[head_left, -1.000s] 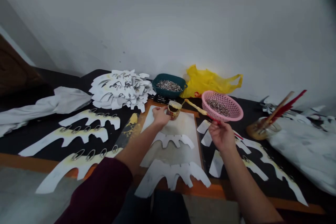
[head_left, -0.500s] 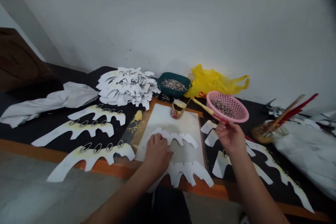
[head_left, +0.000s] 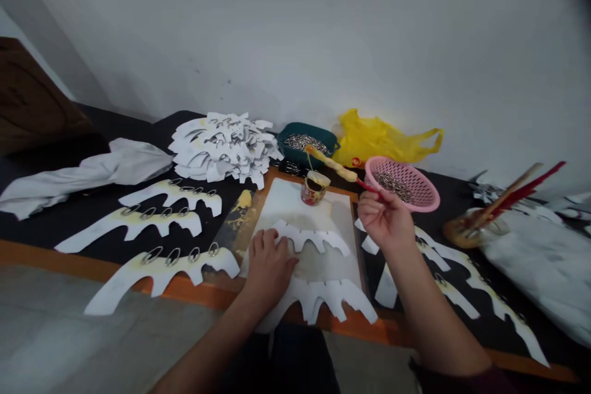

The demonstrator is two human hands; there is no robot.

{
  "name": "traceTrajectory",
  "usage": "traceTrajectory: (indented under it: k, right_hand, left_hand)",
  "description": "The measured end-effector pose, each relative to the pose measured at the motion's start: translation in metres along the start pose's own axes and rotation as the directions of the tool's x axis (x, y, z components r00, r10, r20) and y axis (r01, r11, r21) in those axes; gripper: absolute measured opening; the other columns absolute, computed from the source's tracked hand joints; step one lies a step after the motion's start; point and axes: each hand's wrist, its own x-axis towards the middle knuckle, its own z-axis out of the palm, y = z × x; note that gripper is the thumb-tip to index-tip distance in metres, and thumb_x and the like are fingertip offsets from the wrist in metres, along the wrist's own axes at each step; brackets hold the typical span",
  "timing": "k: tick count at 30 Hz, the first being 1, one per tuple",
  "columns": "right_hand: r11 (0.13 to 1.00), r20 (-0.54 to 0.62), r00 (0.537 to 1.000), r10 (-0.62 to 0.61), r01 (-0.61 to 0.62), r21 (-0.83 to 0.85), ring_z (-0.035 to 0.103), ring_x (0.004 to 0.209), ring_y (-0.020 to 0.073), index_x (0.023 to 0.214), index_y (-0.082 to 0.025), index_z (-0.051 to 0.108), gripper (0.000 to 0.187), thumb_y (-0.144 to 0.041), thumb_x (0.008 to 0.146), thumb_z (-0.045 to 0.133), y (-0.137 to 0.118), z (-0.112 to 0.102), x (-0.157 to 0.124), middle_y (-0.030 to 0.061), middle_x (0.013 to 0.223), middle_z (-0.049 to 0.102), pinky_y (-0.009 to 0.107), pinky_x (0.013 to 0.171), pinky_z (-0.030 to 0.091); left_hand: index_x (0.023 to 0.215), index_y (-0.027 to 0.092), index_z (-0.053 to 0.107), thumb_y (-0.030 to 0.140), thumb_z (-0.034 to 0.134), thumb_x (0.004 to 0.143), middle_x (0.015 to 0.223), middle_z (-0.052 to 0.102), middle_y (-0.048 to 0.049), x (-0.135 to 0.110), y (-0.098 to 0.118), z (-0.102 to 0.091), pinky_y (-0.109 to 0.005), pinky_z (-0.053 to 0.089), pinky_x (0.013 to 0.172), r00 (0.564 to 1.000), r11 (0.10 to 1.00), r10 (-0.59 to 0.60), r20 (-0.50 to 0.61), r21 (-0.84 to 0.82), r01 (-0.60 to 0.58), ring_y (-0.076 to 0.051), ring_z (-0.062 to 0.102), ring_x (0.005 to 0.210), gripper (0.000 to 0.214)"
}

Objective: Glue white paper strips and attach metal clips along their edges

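Observation:
My left hand (head_left: 270, 266) rests with its fingers laid on the left end of a scalloped white cut-out piece (head_left: 316, 239), pressing it onto a pale board (head_left: 272, 203). My right hand (head_left: 386, 218) is closed around the red handle of a glue brush (head_left: 335, 167), held raised and pointing left. Thick yellowish glue coats the brush, and a strand hangs from its tip toward a small glue pot (head_left: 313, 192) on the board. Another stack of white cut-outs (head_left: 327, 295) lies at the near edge, partly under my left forearm.
Cut-outs with metal rings (head_left: 166, 266) lie on both sides. Behind are a cut-out pile (head_left: 221, 151), a teal basket (head_left: 289, 151) and pink basket (head_left: 422, 188) of rings, and a yellow bag (head_left: 373, 138). A jar with sticks (head_left: 462, 234) stands right.
My right hand has moved left with the brush, whose tip is now above the glue pot instead of right of it. My left hand stays on the cut-out, shifted slightly left.

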Motion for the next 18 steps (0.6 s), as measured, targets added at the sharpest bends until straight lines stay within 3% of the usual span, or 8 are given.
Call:
traceTrajectory:
  k: [4, 7, 9, 12, 15, 18]
  right_hand:
    - [0.946, 0.083, 0.968, -0.236, 0.249, -0.210, 0.045, 0.052, 0.0062, 0.078, -0.016, 0.061, 0.011, -0.016, 0.071, 0.053, -0.008, 0.003, -0.006, -0.0015, 0.063, 0.049, 0.018, 0.047, 0.043]
    - [0.747, 0.185, 0.844, -0.504, 0.533, -0.397, 0.051, 0.060, 0.0094, 0.083, -0.019, 0.065, 0.013, -0.023, 0.073, 0.057, -0.009, -0.012, -0.016, -0.0005, 0.068, 0.055, 0.025, 0.059, 0.047]
    - [0.538, 0.269, 0.731, -0.627, 0.656, -0.529, 0.054, 0.065, 0.0120, 0.087, -0.022, 0.066, 0.015, -0.025, 0.077, 0.056, -0.009, -0.027, -0.026, 0.0003, 0.072, 0.058, 0.030, 0.066, 0.048]
    - [0.130, 0.440, 0.616, -0.654, 0.664, -0.736, 0.058, 0.077, 0.0176, 0.094, -0.023, 0.066, 0.019, -0.023, 0.082, 0.051, -0.007, -0.048, -0.040, 0.0025, 0.078, 0.061, 0.036, 0.075, 0.047]
    - [-0.303, 0.627, 0.587, -0.512, 0.560, -0.771, 0.059, 0.085, 0.0205, 0.094, -0.022, 0.067, 0.021, -0.021, 0.086, 0.047, -0.004, -0.060, -0.047, 0.0059, 0.085, 0.061, 0.036, 0.077, 0.047]
    - [-0.542, 0.736, 0.572, -0.362, 0.513, -0.666, 0.059, 0.087, 0.0198, 0.101, -0.020, 0.064, 0.024, -0.017, 0.088, 0.045, 0.002, -0.064, -0.045, 0.0086, 0.093, 0.059, 0.034, 0.076, 0.048]
  left_hand:
    - [0.101, 0.014, 0.061, 0.028, 0.061, 0.078, 0.113, 0.048, -0.0137, 0.001, -0.004, -0.001, -0.046, 0.035, 0.096, 1.000, 1.000, -0.004, 0.015, -0.006, 0.004, -0.030, 0.042, 0.110, 0.027]
    - [0.102, 0.014, 0.061, 0.028, 0.060, 0.079, 0.114, 0.048, -0.0142, 0.000, -0.004, -0.001, -0.045, 0.035, 0.096, 1.000, 1.000, 0.005, 0.021, -0.006, -0.004, -0.029, 0.043, 0.110, 0.027]
    - [0.103, 0.015, 0.061, 0.028, 0.060, 0.078, 0.115, 0.048, -0.0140, 0.001, -0.005, -0.002, -0.046, 0.036, 0.096, 1.000, 1.000, 0.007, 0.022, 0.000, -0.007, -0.029, 0.043, 0.110, 0.028]
    - [0.105, 0.016, 0.060, 0.028, 0.061, 0.078, 0.115, 0.048, -0.0134, 0.001, -0.005, -0.003, -0.046, 0.035, 0.097, 1.000, 1.000, 0.013, 0.025, 0.001, -0.013, -0.030, 0.042, 0.112, 0.029]
    - [0.107, 0.015, 0.060, 0.028, 0.059, 0.080, 0.116, 0.047, -0.0140, 0.001, -0.006, -0.003, -0.046, 0.035, 0.097, 0.999, 1.000, 0.021, 0.025, 0.006, -0.021, -0.030, 0.041, 0.112, 0.030]
    - [0.107, 0.014, 0.060, 0.027, 0.057, 0.080, 0.117, 0.046, -0.0148, 0.000, -0.006, -0.002, -0.047, 0.035, 0.097, 1.000, 1.000, 0.025, 0.019, 0.012, -0.026, -0.031, 0.041, 0.112, 0.030]
